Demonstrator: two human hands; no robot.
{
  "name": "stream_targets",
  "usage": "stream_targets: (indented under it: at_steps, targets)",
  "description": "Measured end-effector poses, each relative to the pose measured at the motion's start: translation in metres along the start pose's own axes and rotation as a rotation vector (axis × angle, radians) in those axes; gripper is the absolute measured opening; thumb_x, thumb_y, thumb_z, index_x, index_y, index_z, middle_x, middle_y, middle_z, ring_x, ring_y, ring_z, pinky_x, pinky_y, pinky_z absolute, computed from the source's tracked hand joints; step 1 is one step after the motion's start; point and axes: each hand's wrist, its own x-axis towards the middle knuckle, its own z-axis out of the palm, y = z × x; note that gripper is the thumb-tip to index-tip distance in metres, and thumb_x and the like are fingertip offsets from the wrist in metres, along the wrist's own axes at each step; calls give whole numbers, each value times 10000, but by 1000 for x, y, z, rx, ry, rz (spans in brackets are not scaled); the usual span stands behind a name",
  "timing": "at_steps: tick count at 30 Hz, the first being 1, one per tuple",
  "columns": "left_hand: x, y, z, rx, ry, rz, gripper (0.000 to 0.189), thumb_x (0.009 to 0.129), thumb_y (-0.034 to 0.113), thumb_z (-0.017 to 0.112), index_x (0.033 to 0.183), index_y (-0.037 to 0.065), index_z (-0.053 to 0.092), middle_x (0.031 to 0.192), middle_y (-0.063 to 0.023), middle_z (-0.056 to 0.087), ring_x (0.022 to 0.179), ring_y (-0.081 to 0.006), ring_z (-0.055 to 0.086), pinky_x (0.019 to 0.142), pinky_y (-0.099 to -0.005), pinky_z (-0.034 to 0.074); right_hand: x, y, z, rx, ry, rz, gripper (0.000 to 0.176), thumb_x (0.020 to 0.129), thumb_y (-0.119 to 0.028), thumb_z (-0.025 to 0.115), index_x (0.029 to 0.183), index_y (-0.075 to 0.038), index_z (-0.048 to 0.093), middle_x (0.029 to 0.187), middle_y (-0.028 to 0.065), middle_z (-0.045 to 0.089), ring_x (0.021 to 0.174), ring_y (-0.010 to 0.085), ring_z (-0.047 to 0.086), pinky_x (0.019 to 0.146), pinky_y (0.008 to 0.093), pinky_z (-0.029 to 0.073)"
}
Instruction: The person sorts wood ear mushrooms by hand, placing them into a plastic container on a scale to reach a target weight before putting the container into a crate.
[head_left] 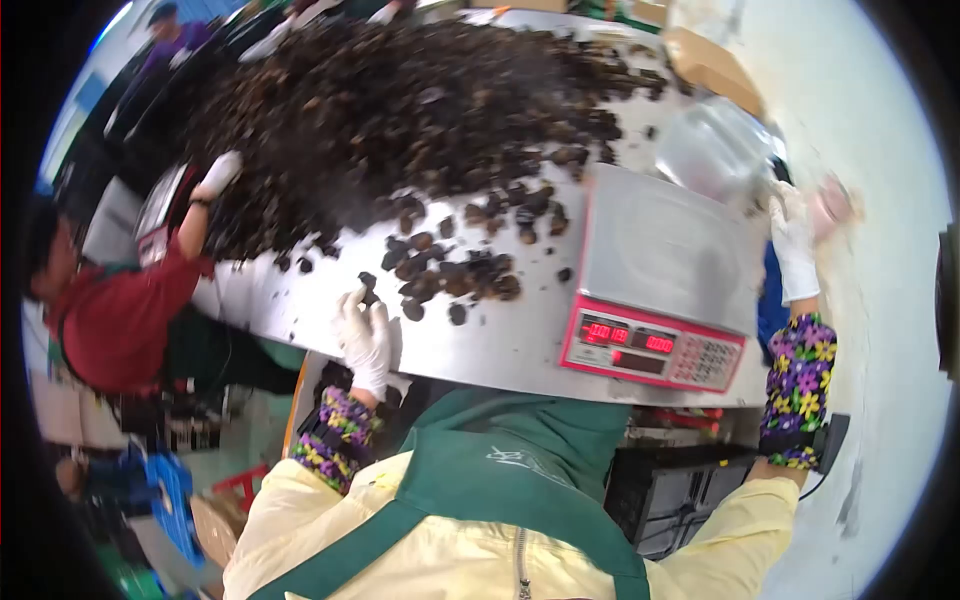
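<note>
My left hand (362, 338), in a white glove, is at the table's near edge. Its fingertips close on a small dark piece (368, 284) that looks like a dried mushroom. Several loose dark pieces (455, 275) lie just beyond it. My right hand (793, 228), also gloved, reaches past the right side of a red digital scale (665, 240). Its fingers grip the edge of a clear plastic tub (715, 145) behind the scale's weighing plate; the exact grip is partly hidden. Red digits glow on the scale's display.
A large heap of dark pieces (400, 110) covers the far table. A co-worker in a red top (130, 320) reaches toward it at left, beside another scale (165, 210). A wall (880, 300) borders the right side. A cardboard box (712, 70) stands behind the tub; a dark crate (670, 495) sits below.
</note>
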Motion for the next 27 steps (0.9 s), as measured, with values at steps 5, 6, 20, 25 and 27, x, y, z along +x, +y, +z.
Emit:
stream_targets:
  at_steps: [5, 6, 20, 25, 27]
  targets:
    - [4, 10, -7, 32, -20, -39, 373, 879, 127, 697, 1242, 88, 622, 1251, -197, 578, 1200, -384, 524, 1036, -480, 400, 76, -7, 97, -158, -387, 98, 454, 990, -243, 557, 1422, -102, 539, 1363, 202, 596, 1256, 368, 564, 1059, 439, 443]
    - [7, 11, -8, 42, -30, -31, 376, 877, 128, 701, 1243, 91, 623, 1252, -196, 578, 1198, -382, 526, 1034, -479, 401, 79, -1, 109, -267, -515, 127, 505, 1005, -301, 514, 1470, -107, 483, 1385, 210, 579, 1265, 382, 559, 1054, 454, 445]
    - [8, 12, -10, 20, -63, -54, 358, 851, 146, 737, 1200, 131, 661, 1241, -150, 597, 1180, -363, 545, 1007, -475, 418, 89, 52, 76, 32, -103, 355, 383, 1000, -339, 558, 1244, -58, 649, 1179, 159, 695, 1071, 311, 658, 927, 400, 493]
    - [43, -1, 0, -341, -230, -130, 369, 829, 105, 766, 1183, 90, 663, 1269, -172, 603, 1221, -375, 541, 1007, -453, 457, -16, -61, -8, -80, 68, 148, 233, 1015, -139, 563, 1184, -41, 690, 1162, 112, 710, 1069, 255, 654, 950, 353, 484]
    - [79, 15, -4, -253, -235, -24, 388, 829, 132, 775, 1197, 90, 660, 1276, -178, 607, 1219, -364, 557, 987, -439, 479, -59, -115, -25, 29, 21, -77, 237, 939, -147, 699, 1160, -61, 708, 1092, 83, 698, 991, 231, 663, 934, 361, 499]
